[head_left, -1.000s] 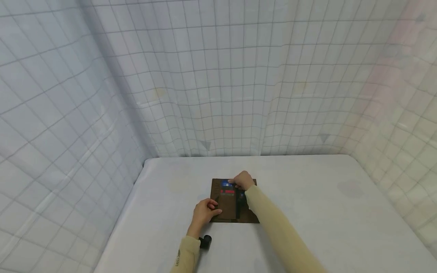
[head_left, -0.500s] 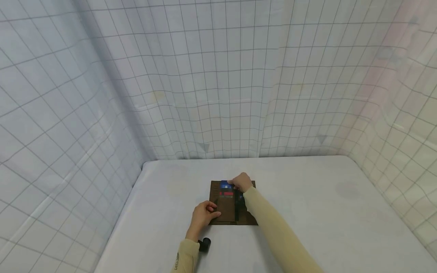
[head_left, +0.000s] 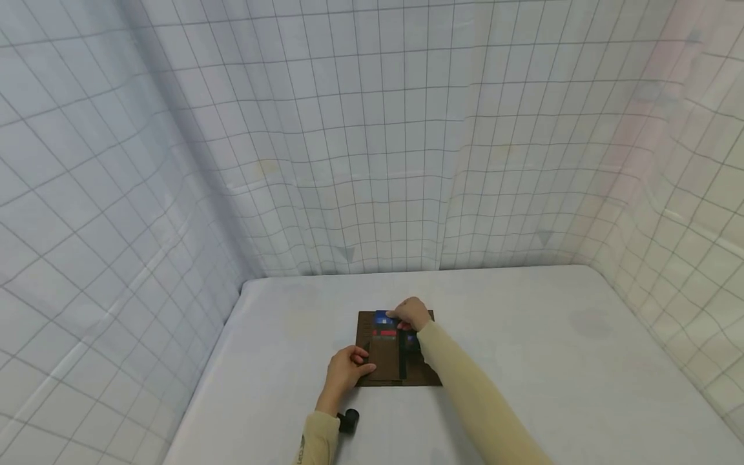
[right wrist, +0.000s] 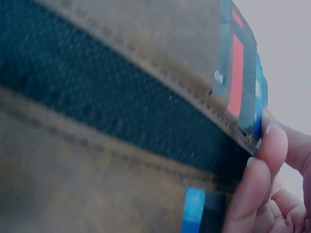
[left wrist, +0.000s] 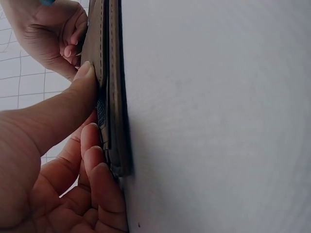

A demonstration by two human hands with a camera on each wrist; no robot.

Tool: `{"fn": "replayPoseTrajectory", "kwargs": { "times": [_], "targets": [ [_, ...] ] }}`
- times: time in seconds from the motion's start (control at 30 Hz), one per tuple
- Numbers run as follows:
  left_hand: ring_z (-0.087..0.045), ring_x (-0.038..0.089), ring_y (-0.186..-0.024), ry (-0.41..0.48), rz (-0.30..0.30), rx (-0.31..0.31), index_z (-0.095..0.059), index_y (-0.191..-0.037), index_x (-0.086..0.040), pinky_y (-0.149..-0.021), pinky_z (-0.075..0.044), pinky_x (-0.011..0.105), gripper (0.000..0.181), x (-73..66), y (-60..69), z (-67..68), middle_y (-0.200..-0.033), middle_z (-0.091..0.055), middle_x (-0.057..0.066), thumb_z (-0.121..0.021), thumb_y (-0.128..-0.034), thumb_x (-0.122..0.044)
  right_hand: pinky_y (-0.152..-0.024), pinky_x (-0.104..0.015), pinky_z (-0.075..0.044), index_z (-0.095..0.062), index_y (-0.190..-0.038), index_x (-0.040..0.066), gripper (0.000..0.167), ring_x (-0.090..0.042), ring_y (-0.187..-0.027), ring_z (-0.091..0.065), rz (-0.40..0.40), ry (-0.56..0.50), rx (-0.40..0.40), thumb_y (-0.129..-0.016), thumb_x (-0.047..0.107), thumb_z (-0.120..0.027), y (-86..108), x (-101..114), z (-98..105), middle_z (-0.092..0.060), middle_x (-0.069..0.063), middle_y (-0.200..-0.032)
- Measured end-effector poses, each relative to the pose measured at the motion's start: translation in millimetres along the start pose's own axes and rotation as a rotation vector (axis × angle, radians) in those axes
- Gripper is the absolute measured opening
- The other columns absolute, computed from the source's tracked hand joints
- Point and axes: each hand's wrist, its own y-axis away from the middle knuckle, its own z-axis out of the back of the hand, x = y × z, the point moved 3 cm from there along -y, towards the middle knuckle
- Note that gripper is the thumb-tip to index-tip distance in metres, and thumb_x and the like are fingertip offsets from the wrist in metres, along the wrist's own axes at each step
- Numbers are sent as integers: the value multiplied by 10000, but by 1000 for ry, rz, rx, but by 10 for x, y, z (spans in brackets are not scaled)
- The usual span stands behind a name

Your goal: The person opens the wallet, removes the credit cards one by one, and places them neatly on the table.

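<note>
A brown wallet (head_left: 384, 361) lies open on the white table, a dark fabric band (right wrist: 116, 102) running down between its panels. From the slots of the left panel stick out a blue card (head_left: 382, 317) and, below it, a red-and-grey card (right wrist: 235, 75). My right hand (head_left: 411, 314) pinches the blue card at its upper right edge between thumb and fingers. At the wallet's lower left edge is my left hand (head_left: 345, 371). Its thumb (left wrist: 73, 104) presses the panel's face, while its curled fingers (left wrist: 104, 187) hold against the edge. Another blue-edged card (right wrist: 194, 206) shows on the right panel, partly covered.
The white-covered table (head_left: 511, 342) extends around the wallet on all sides. White grid-patterned curtains (head_left: 372, 155) enclose it at the back and both sides. A small black device (head_left: 349, 420) is strapped to the left wrist.
The head view has tilted slightly, so the whole scene sits a little lower. The blue card shows slightly more above the red-and-grey one. Both hands keep about the same places on the wallet.
</note>
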Motion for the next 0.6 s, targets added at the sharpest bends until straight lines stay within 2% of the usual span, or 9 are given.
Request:
{"fn": "replayPoseTrajectory", "kwargs": {
  "times": [0.23,0.6],
  "targets": [
    [-493,144,-682,-3,9,-1,-645,-918,-24,-631,-423,330,250,9,11,-15,-762,-544,6,-807,-764,-137,-463,-250,-454,-677,-914,-22,213,-123,-487,-544,-42,-64,-39,-834,163,-745,63,29,-5,-616,-92,-738],
    [-492,142,-678,-14,8,-13,-648,-909,-27,-630,-421,328,247,-26,29,5,-753,-538,-1,-811,-756,-132,-459,-299,-413,-659,-879,51,224,-143,-525,-600,-8,65,-152,-829,251,-747,119,102,8,-627,-38,-651]
  ]
}}
